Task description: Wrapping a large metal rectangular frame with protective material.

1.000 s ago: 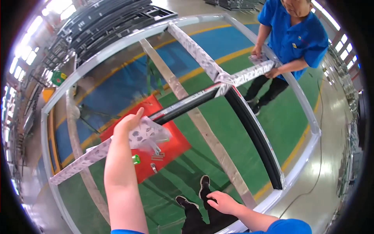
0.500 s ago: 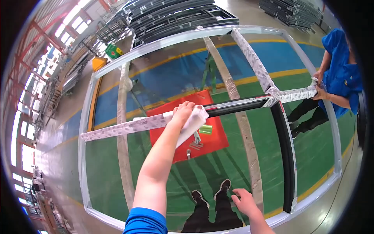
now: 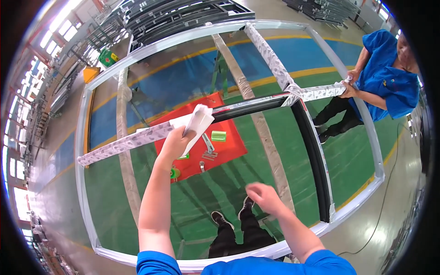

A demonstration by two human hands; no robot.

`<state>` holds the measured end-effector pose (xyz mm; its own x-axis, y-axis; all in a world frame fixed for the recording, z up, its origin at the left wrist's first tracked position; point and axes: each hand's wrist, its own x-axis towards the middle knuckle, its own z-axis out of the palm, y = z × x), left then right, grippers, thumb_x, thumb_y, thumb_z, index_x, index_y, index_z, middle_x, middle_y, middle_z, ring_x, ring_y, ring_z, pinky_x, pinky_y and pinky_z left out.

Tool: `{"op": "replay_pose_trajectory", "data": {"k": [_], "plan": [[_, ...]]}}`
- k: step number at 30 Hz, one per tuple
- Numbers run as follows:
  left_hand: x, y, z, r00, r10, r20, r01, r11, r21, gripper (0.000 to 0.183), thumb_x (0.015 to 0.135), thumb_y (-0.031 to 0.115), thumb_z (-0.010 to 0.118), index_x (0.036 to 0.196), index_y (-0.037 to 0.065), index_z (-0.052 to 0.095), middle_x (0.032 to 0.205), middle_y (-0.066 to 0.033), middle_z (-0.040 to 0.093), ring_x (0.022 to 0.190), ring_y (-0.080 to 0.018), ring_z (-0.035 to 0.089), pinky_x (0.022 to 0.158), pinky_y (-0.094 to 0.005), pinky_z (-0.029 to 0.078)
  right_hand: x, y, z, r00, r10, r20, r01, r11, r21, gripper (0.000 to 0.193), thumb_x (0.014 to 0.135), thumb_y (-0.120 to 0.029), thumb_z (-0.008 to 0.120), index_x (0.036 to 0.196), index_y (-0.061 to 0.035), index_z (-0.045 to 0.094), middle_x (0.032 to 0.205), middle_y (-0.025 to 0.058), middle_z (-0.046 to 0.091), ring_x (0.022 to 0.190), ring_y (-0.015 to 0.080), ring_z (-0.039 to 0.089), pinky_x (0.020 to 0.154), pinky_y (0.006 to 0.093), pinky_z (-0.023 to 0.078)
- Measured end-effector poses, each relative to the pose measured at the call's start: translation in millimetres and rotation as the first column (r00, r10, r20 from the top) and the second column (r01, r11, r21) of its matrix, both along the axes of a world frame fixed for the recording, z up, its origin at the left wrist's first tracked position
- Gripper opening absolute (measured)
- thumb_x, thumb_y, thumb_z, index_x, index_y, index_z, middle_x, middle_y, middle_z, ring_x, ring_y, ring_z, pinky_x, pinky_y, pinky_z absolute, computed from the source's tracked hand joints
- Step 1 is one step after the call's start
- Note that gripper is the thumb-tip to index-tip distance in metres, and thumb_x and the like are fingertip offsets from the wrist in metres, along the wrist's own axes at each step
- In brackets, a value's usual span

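Observation:
My left hand is closed on a loose, folded length of white wrapping film at the middle crossbar. Left of it the crossbar is covered in patterned film; to its right the black bar is bare of wrap, with a printed strip along its top. My right hand hangs nearer to me, below the crossbar, slightly blurred, its fingers loosely bent and nothing seen in them. Both hands work over a large frame whose outer bars are wrapped in pale film.
Padded support beams run beneath the frame. Below it, a red board carries a green tape roll and a metal hand tool. At the right, a co-worker in blue grips the wrapped bar's end. Dark frames are stacked behind.
My left hand has turned and drawn the film end nearer and leftward, lifting its folds. The right hand has risen and moved inward, its fingers more bent. The view has shifted right.

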<state>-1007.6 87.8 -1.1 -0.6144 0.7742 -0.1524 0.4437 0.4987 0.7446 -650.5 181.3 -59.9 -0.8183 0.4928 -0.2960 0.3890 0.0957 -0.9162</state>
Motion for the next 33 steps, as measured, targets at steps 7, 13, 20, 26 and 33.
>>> {"op": "replay_pose_trajectory", "data": {"k": [7,13,20,26,33], "plan": [[18.5,-24.9,-30.9,0.966,0.118,0.232,-0.138,0.988,0.075,0.032,0.098,0.028,0.059,0.110,-0.001,0.066,0.082,-0.0105,0.068,0.075,-0.0142,0.057,0.072,-0.0346,0.048,-194.5,48.1,0.9,0.789,-0.036,-0.613,0.141,0.982,0.124,0.054,0.086,-0.014,0.071,0.134,-0.0051,0.049,0.121,0.0158,0.061,0.100,0.0248,0.066,0.085,0.0343,0.054],[8.3,-30.2,-36.5,0.978,0.074,0.196,-0.109,0.979,0.174,0.034,0.102,0.028,0.052,0.109,-0.001,0.067,0.082,-0.0076,0.068,0.074,-0.0119,0.055,0.071,-0.0330,0.047,-225.7,34.2,-11.4,0.882,-0.113,-0.458,0.134,0.991,0.015,0.056,0.080,-0.009,0.078,0.129,0.0008,0.050,0.121,0.0176,0.060,0.104,0.0241,0.066,0.084,0.0339,0.055],[6.2,-29.5,-39.5,0.910,0.052,0.411,-0.190,0.935,0.301,0.038,0.104,0.031,0.048,0.101,0.000,0.070,0.079,0.0000,0.064,0.069,-0.0080,0.050,0.065,-0.0294,0.044,-206.3,11.9,-14.6,0.828,-0.182,-0.531,0.233,0.972,0.030,0.033,0.088,0.002,0.068,0.118,-0.0029,0.055,0.107,0.0076,0.064,0.099,0.0165,0.067,0.082,0.0298,0.057],[18.3,-29.8,-34.4,0.867,0.062,0.495,-0.312,0.842,0.441,0.034,0.102,0.028,0.052,0.100,-0.002,0.068,0.076,-0.0018,0.063,0.071,-0.0100,0.052,0.067,-0.0316,0.045,-167.4,-8.3,-17.0,0.798,-0.356,-0.486,0.313,0.934,-0.170,0.007,0.092,-0.004,0.065,0.097,-0.0024,0.059,0.096,0.0048,0.066,0.086,0.0118,0.066,0.075,0.0265,0.056],[31.1,-22.2,-18.0,0.998,0.021,0.065,-0.039,0.954,0.296,0.032,0.098,0.026,0.052,0.096,-0.005,0.062,0.088,-0.0263,0.064,0.083,-0.0407,0.061,0.075,-0.0428,0.046,-104.7,-20.5,7.0,0.810,-0.309,-0.497,0.281,0.950,-0.133,0.017,0.097,-0.017,0.063,0.094,-0.0011,0.058,0.077,0.0039,0.062,0.077,0.0105,0.062,0.068,0.0260,0.051]]}}
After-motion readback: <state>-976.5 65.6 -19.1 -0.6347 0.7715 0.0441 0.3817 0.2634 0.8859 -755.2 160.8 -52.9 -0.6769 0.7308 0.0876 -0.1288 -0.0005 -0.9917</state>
